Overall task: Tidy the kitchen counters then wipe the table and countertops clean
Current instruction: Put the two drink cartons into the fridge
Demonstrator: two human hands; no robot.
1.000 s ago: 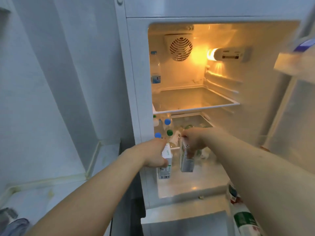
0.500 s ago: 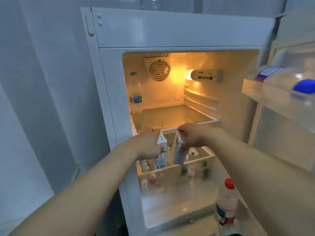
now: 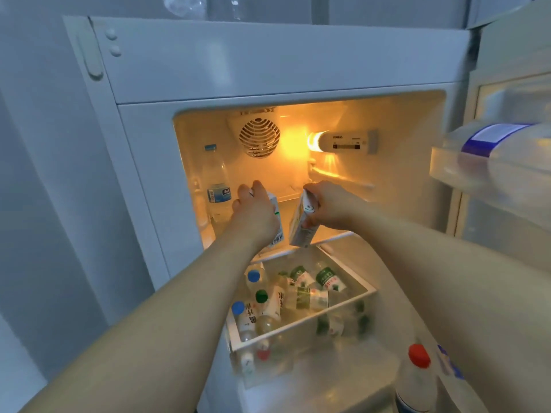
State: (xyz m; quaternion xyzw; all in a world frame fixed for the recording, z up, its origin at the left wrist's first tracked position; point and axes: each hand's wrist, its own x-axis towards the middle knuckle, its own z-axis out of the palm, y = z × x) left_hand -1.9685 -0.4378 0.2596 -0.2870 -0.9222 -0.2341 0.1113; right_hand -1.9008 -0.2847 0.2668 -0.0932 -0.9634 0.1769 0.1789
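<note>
Inside the open fridge [image 3: 143, 162], the left hand [image 3: 256, 216] grips a small drink carton [image 3: 276, 222], fingers curled round its top, while the right hand [image 3: 331, 207] clamps a second carton [image 3: 302, 225], tilted, just beside the first. Both cartons hang at the front edge of the glass shelf [image 3: 334, 235], near a standing water bottle [image 3: 217, 186] and above the clear drawer [image 3: 301, 332] of bottles.

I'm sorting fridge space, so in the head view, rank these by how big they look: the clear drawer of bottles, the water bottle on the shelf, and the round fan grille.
1. Clear drawer, clearly largest, though also nearest the camera.
2. Water bottle.
3. Fan grille, smallest; it sits furthest back.
</note>
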